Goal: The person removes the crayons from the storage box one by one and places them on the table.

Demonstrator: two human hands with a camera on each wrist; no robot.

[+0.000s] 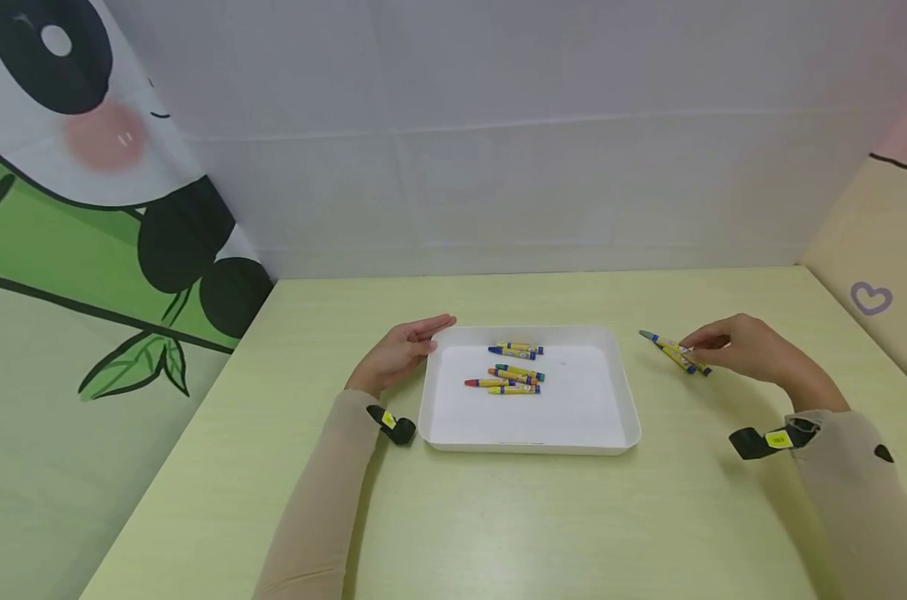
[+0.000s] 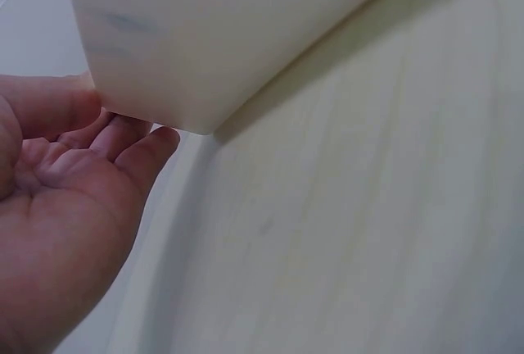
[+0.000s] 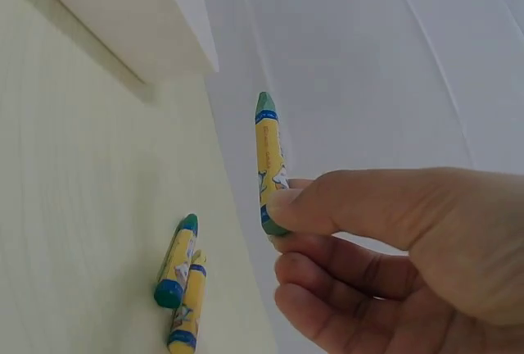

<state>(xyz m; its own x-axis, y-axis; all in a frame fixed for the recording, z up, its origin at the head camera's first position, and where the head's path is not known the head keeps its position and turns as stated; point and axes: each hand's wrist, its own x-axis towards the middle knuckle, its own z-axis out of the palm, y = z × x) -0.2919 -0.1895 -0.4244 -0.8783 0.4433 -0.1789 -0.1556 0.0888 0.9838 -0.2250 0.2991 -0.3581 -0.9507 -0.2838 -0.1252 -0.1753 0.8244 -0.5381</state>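
Note:
A white tray [image 1: 573,417] rests on the table with several crayons [image 1: 515,389] inside, their wrappers yellow or blue-banded. At its far left corner my left hand [image 1: 393,357] holds the rim; in the left wrist view the thumb and fingers [image 2: 151,153] lie about the corner of the tray [image 2: 196,51]. To the right of the tray, my right hand [image 1: 749,352] pinches a green crayon [image 3: 268,153] near its base between thumb and fingers, its tip pointing away. Below it on the table lie another green crayon [image 3: 176,264] and a yellow crayon [image 3: 190,309], side by side.
The pale table [image 1: 498,525] backs onto a white cloth wall [image 1: 498,192]. A cartoon-printed panel [image 1: 101,275] stands on the left, and a cream panel [image 1: 881,250] with a heart borders the right.

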